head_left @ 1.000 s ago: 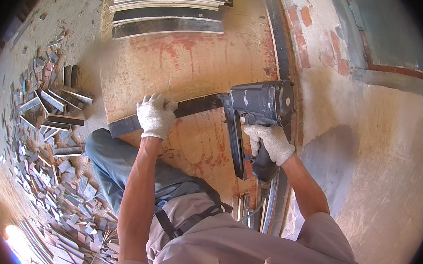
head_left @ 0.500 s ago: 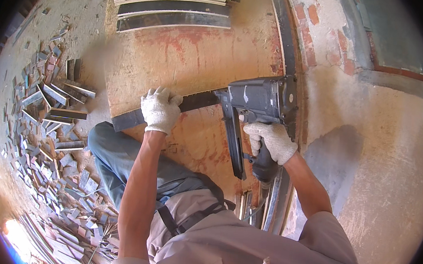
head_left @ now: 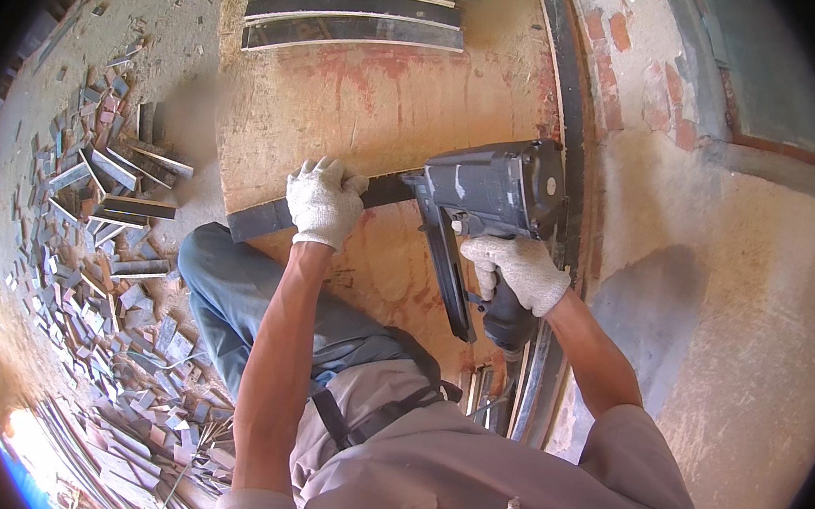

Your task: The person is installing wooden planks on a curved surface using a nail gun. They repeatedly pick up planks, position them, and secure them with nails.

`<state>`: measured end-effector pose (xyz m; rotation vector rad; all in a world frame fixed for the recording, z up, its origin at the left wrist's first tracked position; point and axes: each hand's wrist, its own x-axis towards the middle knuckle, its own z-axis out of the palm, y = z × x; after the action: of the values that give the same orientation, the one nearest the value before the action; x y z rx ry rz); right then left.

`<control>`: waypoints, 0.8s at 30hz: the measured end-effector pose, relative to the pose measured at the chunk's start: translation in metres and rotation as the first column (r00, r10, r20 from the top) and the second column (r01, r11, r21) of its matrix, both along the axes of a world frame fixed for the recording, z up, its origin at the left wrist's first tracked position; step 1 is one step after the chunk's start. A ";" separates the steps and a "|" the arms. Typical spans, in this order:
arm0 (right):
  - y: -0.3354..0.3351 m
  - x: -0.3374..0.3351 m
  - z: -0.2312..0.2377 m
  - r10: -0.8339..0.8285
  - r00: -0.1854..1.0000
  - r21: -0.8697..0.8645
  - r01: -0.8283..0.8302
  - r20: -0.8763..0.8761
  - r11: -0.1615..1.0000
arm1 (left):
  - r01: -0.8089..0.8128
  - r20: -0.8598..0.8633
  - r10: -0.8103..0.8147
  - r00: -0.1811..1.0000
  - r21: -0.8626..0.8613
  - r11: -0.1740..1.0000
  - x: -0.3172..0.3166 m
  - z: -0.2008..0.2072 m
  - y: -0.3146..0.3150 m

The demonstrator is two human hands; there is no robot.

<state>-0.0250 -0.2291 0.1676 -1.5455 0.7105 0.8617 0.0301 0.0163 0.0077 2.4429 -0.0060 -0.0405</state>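
A dark strip of wood [head_left: 262, 220] lies across a big tan board [head_left: 343, 106]. My left hand [head_left: 324, 202], in a pale knit glove, is closed over this strip left of its middle, with the fingers curled at its far edge. In my right hand [head_left: 518, 271], gloved the same way, is the handle of a black nail gun [head_left: 478, 188]. Its nose points left and meets the strip a little right of my left hand. The gun's long magazine slants down toward me. Its body hides the strip's right end.
Several dark-faced strips [head_left: 353, 32] are stacked at the board's far end. A long dark rail [head_left: 571, 86] runs along its right edge, beside a worn plaster wall [head_left: 740, 281]. Wood offcuts [head_left: 128, 280] litter the floor at left. My bent knee [head_left: 225, 264] is near the strip's left end.
The nail gun has shifted left along the strip, closer to my left hand. My left hand keeps its place on the strip. The whole view has moved slightly.
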 end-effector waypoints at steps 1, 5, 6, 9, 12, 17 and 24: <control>0.001 0.000 -0.004 0.023 1.000 0.004 -0.023 -0.008 1.000 | 0.001 0.033 -0.001 0.999 -0.004 1.000 0.000 -0.001 0.000; 0.012 0.004 -0.003 0.001 1.000 0.061 0.000 -0.009 0.998 | 0.007 0.054 -0.006 0.999 -0.034 0.999 -0.002 -0.001 0.000; 0.013 0.006 0.000 0.011 1.000 0.052 -0.011 0.005 0.999 | 0.012 0.053 -0.010 0.999 -0.030 0.999 -0.001 -0.001 0.001; 0.017 0.008 0.006 0.002 1.000 0.048 -0.002 0.020 0.999 | 0.030 0.051 -0.028 0.998 -0.020 0.999 -0.001 -0.002 0.004; 0.022 0.005 0.007 0.009 1.000 0.039 -0.009 0.003 0.999 | 0.047 0.045 -0.046 0.998 -0.022 0.999 -0.002 -0.006 0.008; 0.034 0.006 0.003 0.066 0.998 0.014 -0.066 -0.018 0.998 | 0.075 -0.015 -0.076 0.997 -0.059 0.995 0.000 -0.002 0.011; 0.040 0.007 0.000 -0.005 1.000 0.075 0.003 0.017 0.997 | 0.041 0.071 -0.033 0.997 -0.115 0.993 -0.002 -0.006 0.017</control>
<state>-0.0176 -0.1889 0.1672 -1.4827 0.6611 0.8615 0.0278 0.0335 0.0017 2.3262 -0.0818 0.0274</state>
